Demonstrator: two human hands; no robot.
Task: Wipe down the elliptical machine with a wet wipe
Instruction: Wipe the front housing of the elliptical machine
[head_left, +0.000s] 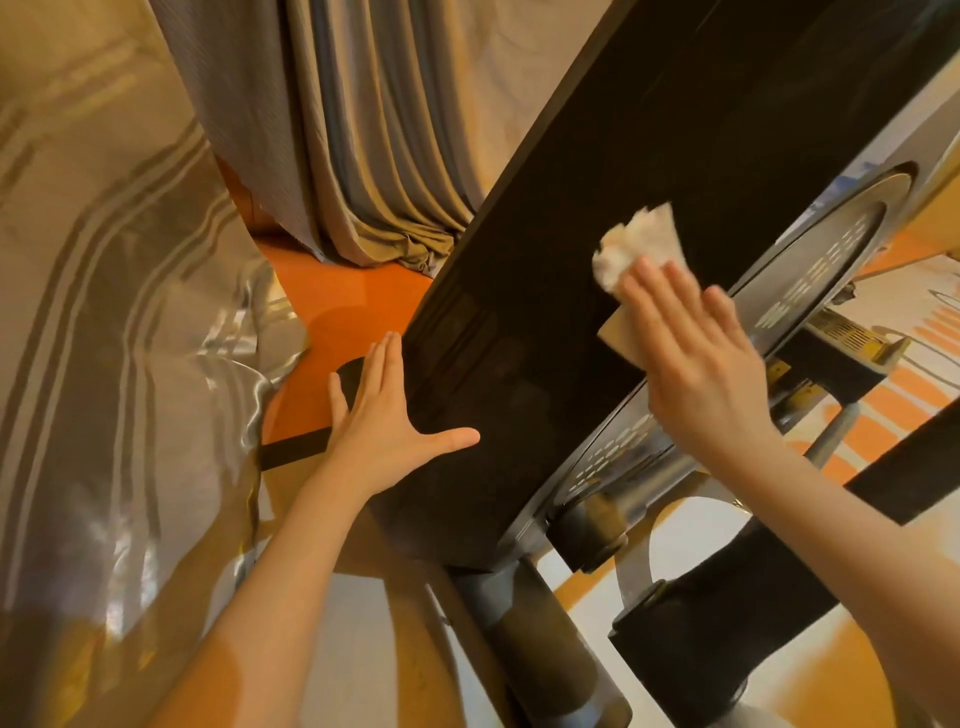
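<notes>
- Wipe (635, 248), white and crumpled, lies flat against the black panel (571, 291) of the elliptical machine, on the panel's right half, near its right edge.
- Right hand (698, 358) presses the wipe onto the panel with straight fingers (649, 296) held close together; wipe's top and lower left corner stick out past the fingers.
- Left hand (384, 415) rests on the panel's left edge, lower down than the right hand, well apart from the wipe; fingers straight and together running up along the edge, thumb (452, 439) spread wide out across the panel face.
- Grey slotted disc (810, 275) just right of the panel, behind the right hand.
- Curtain (358, 135) hangs behind the machine, bunched on the orange floor (353, 312).
</notes>
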